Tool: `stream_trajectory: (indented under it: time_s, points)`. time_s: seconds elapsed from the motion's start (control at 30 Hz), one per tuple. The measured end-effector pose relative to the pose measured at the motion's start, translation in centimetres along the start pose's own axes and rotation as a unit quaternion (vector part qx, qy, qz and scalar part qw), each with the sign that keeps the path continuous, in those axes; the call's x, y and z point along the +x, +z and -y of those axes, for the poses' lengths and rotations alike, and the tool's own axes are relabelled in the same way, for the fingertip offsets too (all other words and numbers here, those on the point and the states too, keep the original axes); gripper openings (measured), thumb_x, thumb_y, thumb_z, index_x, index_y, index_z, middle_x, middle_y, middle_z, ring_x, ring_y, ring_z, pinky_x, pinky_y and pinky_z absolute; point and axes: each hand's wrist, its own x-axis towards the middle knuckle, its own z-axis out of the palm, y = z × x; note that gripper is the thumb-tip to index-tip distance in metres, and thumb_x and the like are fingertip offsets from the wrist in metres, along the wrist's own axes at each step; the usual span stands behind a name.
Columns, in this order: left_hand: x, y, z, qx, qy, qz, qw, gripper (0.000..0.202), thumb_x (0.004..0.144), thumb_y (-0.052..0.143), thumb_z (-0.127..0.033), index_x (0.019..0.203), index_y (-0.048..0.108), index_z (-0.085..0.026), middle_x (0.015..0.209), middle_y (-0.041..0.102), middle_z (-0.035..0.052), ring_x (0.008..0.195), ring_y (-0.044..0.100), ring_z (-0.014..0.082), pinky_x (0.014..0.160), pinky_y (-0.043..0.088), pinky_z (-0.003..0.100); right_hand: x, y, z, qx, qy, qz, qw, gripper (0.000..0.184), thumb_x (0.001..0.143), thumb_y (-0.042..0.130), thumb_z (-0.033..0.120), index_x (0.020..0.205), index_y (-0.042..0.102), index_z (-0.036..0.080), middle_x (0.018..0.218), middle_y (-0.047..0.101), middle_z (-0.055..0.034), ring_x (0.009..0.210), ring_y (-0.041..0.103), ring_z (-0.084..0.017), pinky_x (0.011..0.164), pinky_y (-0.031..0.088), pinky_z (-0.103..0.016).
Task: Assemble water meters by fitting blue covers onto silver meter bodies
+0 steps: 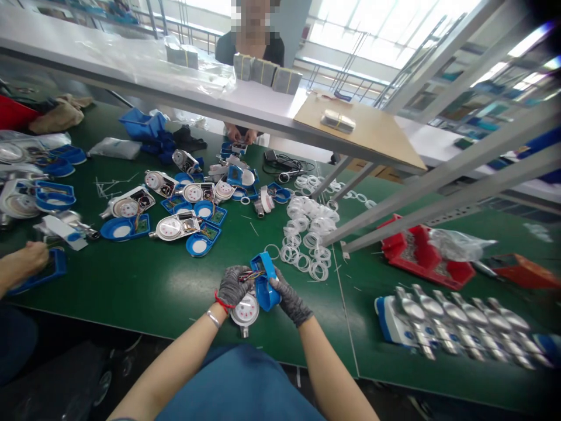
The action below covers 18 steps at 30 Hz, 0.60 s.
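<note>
Right hand (291, 299) grips light-looking, stiff blue cover (266, 293), best held by sides; left hand (234, 285) at delicate-looking wires (253, 274), finger hold unclear

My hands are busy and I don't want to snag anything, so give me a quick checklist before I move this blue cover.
1. Grip on the blue cover: ok, the right hand holds it by its side.
2. Wires free of pinching: cannot tell, the left hand hides part of them.
3. Gloves on both hands: ok.
4. White disc facing up: ok, below the cover and left hand.
5. Loose ring clear of the cover: cannot tell, it shows right behind the cover's top.
6. Neighbour's hand out of the way: ok, at the far left.
</note>
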Motion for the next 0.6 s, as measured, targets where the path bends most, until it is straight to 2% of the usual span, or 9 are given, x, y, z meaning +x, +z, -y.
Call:
stream_trajectory:
  time_s: [0.1,0.17,0.3,0.4,0.5,0.6]
  points:
    - [-0.4,0.5,1.2,-0.073,0.052,-0.027,0.996,0.025,0.08,0.066,-0.025,0.104,0.07,-0.02,0.11,0.066,0.0065,0.109,0.057,0.0187,0.101,0.046,0.036,-1.3,0.8,1.1,-0.043,0.002,0.023,0.999,0.076,0.076,0.071,0.049,0.142,0.042,0.028,0.145,0.048,-0.0048,0.133,0.046,-0.026,0.113,0.032,-0.042]
    - [-0.8,0.1,1.6,-0.081,0.077,-0.042,0.993,0.021,0.081,0.064,-0.022,0.101,0.071,-0.021,0.113,0.065,0.006,0.111,0.055,0.0179,0.103,0.046,0.036,-1.9,1.4,1.5,-0.055,0.01,0.025,0.998,0.077,0.074,0.074,0.048,0.142,0.043,0.028,0.146,0.046,-0.0049,0.134,0.043,-0.026,0.114,0.03,-0.042]
    - [-1.5,-2.0,1.5,0.066,0.122,-0.051,0.989,0.02,0.081,0.068,-0.033,0.099,0.073,-0.027,0.12,0.063,0.0035,0.119,0.05,0.023,0.111,0.037,0.046,-2.2,2.4,1.1,-0.065,0.027,0.0,0.998,0.083,0.069,0.078,0.047,0.142,0.043,0.026,0.144,0.048,-0.0072,0.131,0.046,-0.028,0.111,0.034,-0.043]
    - [-1.9,-3.2,1.5,0.142,0.133,-0.017,0.981,0.025,0.086,0.061,-0.042,0.101,0.073,-0.027,0.115,0.066,0.006,0.111,0.055,0.0257,0.102,0.044,0.048,-1.9,2.9,0.1,-0.057,0.025,-0.021,0.998,0.082,0.07,0.077,0.044,0.141,0.042,0.025,0.142,0.049,-0.008,0.128,0.049,-0.028,0.109,0.036,-0.043]
    - [-2.4,-3.4,1.9,0.086,0.123,0.026,0.988,0.03,0.093,0.05,-0.038,0.109,0.071,-0.024,0.118,0.066,0.0072,0.109,0.06,0.022,0.098,0.05,0.04,-1.4,3.3,-0.9,-0.064,0.025,-0.049,0.996,0.085,0.068,0.079,0.042,0.142,0.04,0.025,0.141,0.05,-0.0082,0.128,0.049,-0.028,0.11,0.036,-0.044]
    - [-2.7,-3.0,2.4,-0.018,0.115,0.038,0.993,0.033,0.096,0.045,-0.035,0.118,0.066,-0.023,0.127,0.063,0.005,0.118,0.058,0.017,0.107,0.047,0.035,-0.8,3.5,-1.6,-0.082,0.024,-0.065,0.994,0.088,0.067,0.079,0.041,0.143,0.038,0.024,0.14,0.051,-0.0089,0.127,0.05,-0.029,0.109,0.036,-0.045]
